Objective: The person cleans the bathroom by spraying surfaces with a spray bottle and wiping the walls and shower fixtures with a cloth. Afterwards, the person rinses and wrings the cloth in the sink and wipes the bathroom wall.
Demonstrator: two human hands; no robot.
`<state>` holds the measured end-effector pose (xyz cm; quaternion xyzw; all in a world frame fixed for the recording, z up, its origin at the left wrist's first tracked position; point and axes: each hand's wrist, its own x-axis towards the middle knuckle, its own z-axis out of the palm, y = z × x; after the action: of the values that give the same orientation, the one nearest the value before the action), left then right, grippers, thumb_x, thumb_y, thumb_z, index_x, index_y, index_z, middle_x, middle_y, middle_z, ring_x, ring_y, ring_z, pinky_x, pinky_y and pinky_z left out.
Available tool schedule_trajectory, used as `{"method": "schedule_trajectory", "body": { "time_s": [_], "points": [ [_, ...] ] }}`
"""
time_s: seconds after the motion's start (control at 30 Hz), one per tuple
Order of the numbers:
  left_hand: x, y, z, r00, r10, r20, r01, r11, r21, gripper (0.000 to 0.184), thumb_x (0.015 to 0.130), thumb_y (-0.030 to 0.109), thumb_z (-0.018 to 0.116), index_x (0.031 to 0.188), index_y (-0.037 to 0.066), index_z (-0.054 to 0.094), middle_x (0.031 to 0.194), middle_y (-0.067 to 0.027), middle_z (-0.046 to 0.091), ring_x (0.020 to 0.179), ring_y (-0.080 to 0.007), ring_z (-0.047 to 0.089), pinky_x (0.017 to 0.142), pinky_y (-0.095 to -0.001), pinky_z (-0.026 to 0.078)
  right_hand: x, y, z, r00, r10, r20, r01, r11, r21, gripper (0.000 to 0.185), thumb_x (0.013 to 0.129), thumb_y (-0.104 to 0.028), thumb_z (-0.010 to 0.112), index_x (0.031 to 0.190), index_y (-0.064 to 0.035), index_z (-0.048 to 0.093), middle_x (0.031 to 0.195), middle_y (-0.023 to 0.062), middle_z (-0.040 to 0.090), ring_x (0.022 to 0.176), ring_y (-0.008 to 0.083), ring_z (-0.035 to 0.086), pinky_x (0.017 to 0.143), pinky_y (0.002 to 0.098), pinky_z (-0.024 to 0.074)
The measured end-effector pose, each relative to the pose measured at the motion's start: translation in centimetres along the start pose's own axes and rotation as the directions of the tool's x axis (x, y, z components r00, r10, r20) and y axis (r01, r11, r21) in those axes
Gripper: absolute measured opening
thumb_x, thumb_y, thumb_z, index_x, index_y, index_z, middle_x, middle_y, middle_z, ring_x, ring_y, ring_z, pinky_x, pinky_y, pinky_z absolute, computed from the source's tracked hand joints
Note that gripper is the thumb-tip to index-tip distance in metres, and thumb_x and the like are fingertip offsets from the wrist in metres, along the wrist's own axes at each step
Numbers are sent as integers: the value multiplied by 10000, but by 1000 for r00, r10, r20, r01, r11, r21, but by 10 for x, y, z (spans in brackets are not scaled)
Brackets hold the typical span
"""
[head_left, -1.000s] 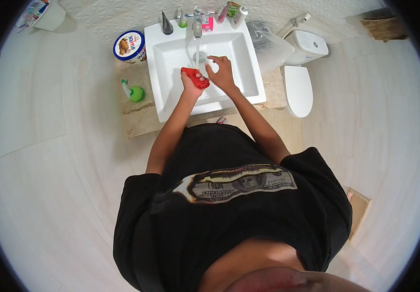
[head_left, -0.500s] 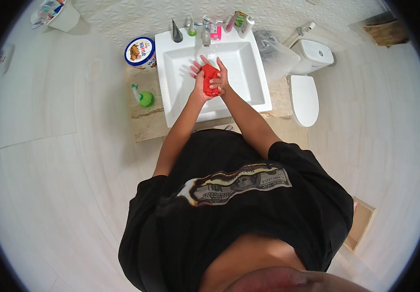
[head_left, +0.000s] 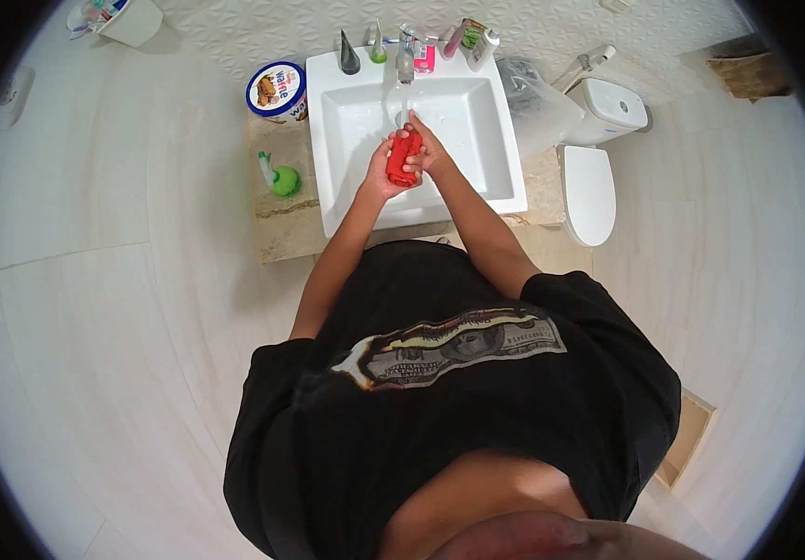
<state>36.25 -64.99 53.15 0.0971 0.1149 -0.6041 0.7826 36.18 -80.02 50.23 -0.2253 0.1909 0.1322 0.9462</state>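
Note:
Over the white square sink (head_left: 477, 201), my two hands hold a bunched red cloth (head_left: 402, 161) between them. My left hand (head_left: 380, 169) cups the cloth from the left, its fingers curled around it. From the right, my right hand (head_left: 433, 155) wraps it, with fingers across the front and the thumb side toward the tap. The metal faucet (head_left: 406, 63) stands just beyond, and a stream of water (head_left: 407, 96) seems to fall from it near my fingertips. The drain is partly hidden by my hands.
Along the sink's back edge stand a dark tube (head_left: 349, 56), a green-tipped tube (head_left: 378, 47), a pink pack (head_left: 424, 60) and a white bottle (head_left: 484, 49). On the left counter sit a waffle tub (head_left: 277, 91) and a green spray bottle (head_left: 283, 180). A toilet (head_left: 587, 191) is at right.
My fingers have closed in around the red cloth, which is now squeezed into a narrower roll. The left fingers, spread before, are curled. The view has shifted slightly.

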Motion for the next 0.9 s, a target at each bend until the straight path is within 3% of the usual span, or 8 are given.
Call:
{"method": "schedule_trajectory", "body": {
  "time_s": [0.17, 0.27, 0.37, 0.47, 0.5, 0.63, 0.83, 0.9],
  "points": [
    [4, 1, -12, 988, -64, -140, 62, 998, -17, 581, 923, 506, 523, 1131, -35, 557, 737, -42, 534, 553, -149, 478, 657, -335, 432, -4, 8, -13, 965, -17, -263, -4, 997, -80, 465, 888, -543, 677, 809, -99, 566, 719, -3, 554, 658, 168, 575, 539, 280, 533],
    [0, 0, -5, 987, -70, -148, 79, 996, 52, 464, 921, 434, 559, 1109, 10, 568, 711, -20, 526, 533, -121, 471, 615, -301, 432, 3, 4, -30, 969, 136, -205, -175, 966, -188, 426, 922, -487, 658, 815, -82, 584, 721, 20, 567, 663, 179, 575, 570, 319, 543],
    [3, 5, -13, 979, -105, -176, 149, 954, 260, 265, 901, 324, 608, 1001, 82, 567, 662, 10, 506, 504, -89, 455, 541, -262, 419, 22, 12, -52, 967, 66, -246, -111, 978, -175, 337, 972, -332, 617, 742, -101, 531, 657, 25, 537, 619, 186, 553, 587, 329, 529],
    [8, -2, -20, 926, -66, -372, 246, 853, 461, 162, 875, 246, 642, 898, 136, 525, 624, 32, 483, 482, -69, 447, 475, -243, 400, 25, 19, -72, 945, 252, -209, -252, 967, 25, 271, 980, -245, 585, 758, -95, 544, 658, 35, 539, 603, 205, 539, 610, 342, 531],
    [10, -2, -21, 911, -96, -400, 311, 797, 518, 192, 879, 242, 645, 821, 138, 495, 620, 24, 483, 488, -84, 454, 452, -263, 395, 24, 24, -78, 946, 194, -260, -191, 981, 40, 234, 970, -172, 571, 765, -68, 532, 657, 59, 535, 600, 222, 527, 604, 379, 533],
    [11, -17, -33, 862, 181, -474, 414, 290, 863, 199, 844, 231, 661, 758, 101, 539, 623, 2, 507, 504, -124, 473, 452, -300, 388, 8, 36, -56, 903, -104, -417, -22, 958, -287, 140, 941, -16, 477, 807, -4, 512, 672, 110, 514, 564, 239, 508, 527, 428, 514],
    [24, -22, -56, 854, 445, -268, 441, -348, 827, 342, 791, 311, 686, 817, -28, 653, 766, -166, 687, 637, -256, 662, 572, -387, 508, 6, 48, -54, 796, -236, -557, 113, 963, -247, 193, 881, 80, 383, 898, 4, 559, 661, 95, 503, 541, 203, 523, 483, 382, 504],
    [23, -26, -49, 842, 470, -264, 467, -390, 794, 318, 806, 299, 639, 897, -4, 675, 842, -196, 703, 797, -301, 696, 693, -413, 536, 9, 46, -54, 795, -270, -543, 103, 943, -318, 192, 876, 74, 404, 888, -6, 578, 640, 85, 490, 501, 188, 501, 452, 371, 483]
  ]
}}
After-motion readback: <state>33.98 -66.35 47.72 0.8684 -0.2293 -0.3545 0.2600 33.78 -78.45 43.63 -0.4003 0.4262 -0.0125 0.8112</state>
